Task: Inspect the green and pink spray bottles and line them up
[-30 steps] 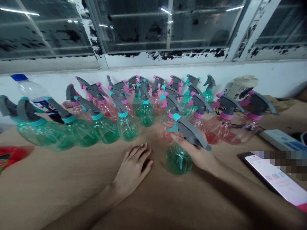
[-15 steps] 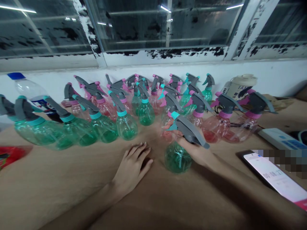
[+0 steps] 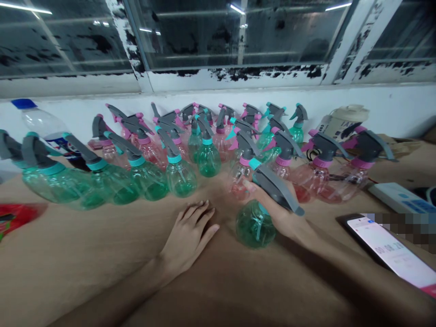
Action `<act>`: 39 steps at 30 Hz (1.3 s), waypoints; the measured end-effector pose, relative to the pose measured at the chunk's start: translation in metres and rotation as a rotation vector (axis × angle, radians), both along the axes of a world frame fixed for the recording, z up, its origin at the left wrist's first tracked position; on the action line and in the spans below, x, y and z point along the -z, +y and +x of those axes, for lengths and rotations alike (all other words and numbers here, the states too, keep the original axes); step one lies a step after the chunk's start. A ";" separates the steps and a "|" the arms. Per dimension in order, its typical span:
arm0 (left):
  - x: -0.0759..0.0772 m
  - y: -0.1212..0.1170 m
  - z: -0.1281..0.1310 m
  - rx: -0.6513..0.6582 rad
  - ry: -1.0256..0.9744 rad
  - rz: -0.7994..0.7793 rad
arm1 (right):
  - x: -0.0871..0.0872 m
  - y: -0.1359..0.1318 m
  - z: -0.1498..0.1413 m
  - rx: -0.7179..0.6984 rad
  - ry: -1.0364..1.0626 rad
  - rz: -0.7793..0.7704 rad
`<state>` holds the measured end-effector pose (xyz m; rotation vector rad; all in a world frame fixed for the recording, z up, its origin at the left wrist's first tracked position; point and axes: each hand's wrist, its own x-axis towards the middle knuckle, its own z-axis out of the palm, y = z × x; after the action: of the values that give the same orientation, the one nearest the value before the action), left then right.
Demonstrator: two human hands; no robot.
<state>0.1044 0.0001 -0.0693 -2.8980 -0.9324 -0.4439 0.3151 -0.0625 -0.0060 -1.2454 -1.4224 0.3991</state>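
A green spray bottle (image 3: 255,225) with a grey trigger head stands on the brown table (image 3: 102,254) in front of me. My right hand (image 3: 284,213) is wrapped round its neck and trigger from the right side. My left hand (image 3: 189,236) lies flat on the table just left of that bottle, fingers stretched out and holding nothing. Behind both hands stand several more spray bottles: green ones (image 3: 146,179) on the left, pink ones (image 3: 315,175) on the right and at the back.
A phone (image 3: 391,254) with a lit screen lies at the right. A white power strip (image 3: 395,197) sits beyond it. A clear water bottle (image 3: 44,127) with a blue cap leans at the far left, a red object (image 3: 15,215) at the left edge. A white wall and windows close the back.
My right hand has turned the green bottle's trigger head slightly, its nozzle now pointing more away. My left hand has stayed flat on the table.
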 end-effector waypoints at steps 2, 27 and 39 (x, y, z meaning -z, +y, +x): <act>0.000 0.000 0.000 -0.004 0.003 -0.003 | 0.000 0.001 0.001 -0.029 0.002 -0.008; 0.000 0.000 0.000 -0.007 -0.006 -0.039 | -0.001 0.000 -0.001 -0.051 0.033 -0.031; -0.001 0.000 0.001 0.000 0.003 -0.053 | 0.001 -0.002 0.000 -0.045 -0.001 -0.035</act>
<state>0.1050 -0.0002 -0.0679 -2.9456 -0.9581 -0.4216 0.3151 -0.0648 -0.0075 -1.2442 -1.4520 0.4559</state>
